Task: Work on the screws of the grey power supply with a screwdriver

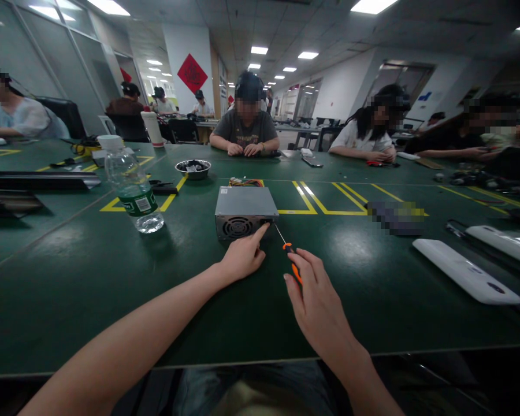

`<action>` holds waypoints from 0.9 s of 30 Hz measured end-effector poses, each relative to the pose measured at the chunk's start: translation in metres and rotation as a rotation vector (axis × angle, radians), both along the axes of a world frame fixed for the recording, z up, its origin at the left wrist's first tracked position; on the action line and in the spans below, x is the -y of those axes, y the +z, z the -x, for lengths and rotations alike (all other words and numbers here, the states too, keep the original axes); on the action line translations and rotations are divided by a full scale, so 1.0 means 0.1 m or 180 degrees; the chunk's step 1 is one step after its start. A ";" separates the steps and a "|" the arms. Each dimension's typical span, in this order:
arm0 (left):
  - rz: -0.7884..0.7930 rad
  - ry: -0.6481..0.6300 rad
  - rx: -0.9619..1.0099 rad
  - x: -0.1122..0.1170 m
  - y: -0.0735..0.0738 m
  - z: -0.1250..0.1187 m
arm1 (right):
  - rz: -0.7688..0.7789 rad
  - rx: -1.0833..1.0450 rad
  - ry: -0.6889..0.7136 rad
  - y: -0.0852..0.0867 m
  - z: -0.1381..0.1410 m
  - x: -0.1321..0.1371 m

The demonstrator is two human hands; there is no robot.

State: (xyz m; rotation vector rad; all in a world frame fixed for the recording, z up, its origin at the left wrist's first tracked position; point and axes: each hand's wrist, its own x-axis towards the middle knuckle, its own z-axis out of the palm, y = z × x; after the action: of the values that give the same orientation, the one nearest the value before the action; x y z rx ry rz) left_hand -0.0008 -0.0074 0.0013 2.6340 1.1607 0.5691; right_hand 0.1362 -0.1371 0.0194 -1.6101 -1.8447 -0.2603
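Observation:
A grey computer power supply [246, 202] sits on the green table, its fan grille toward me and a bundle of coloured wires behind it. My left hand [244, 254] points at it, the index fingertip touching the lower right of the grille side near the socket; the other fingers are partly curled and hold nothing visible. In my right hand [318, 292] is a screwdriver with an orange and black handle [296, 273]. Its thin shaft slants up and left, the tip at the power supply's right front corner. Whether the tip meets a screw is too small to tell.
A water bottle [137, 193] stands left of the power supply, with a metal bowl [193, 169] of small parts behind. White devices [465, 271] lie at the right, and dark metal strips [39, 181] at the left. Several people sit around the table [225, 326].

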 end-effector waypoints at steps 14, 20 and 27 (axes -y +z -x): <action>-0.0061 -0.0028 -0.0022 -0.01 -0.03 0.00 | -0.0070 -0.0251 0.0049 -0.02 0.03 -0.02; -0.0126 -0.0084 0.0018 -0.01 -0.03 0.01 | -0.0143 -0.0146 0.0185 -0.03 0.05 -0.03; -0.0123 -0.0082 0.0008 -0.01 -0.02 0.01 | 0.0067 -0.0304 -0.0024 -0.04 -0.01 -0.01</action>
State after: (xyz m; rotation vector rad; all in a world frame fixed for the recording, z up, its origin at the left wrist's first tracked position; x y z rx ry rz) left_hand -0.0019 -0.0067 -0.0009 2.6758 1.1246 0.5958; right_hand 0.1368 -0.1360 0.0151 -1.6158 -1.7748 -0.1649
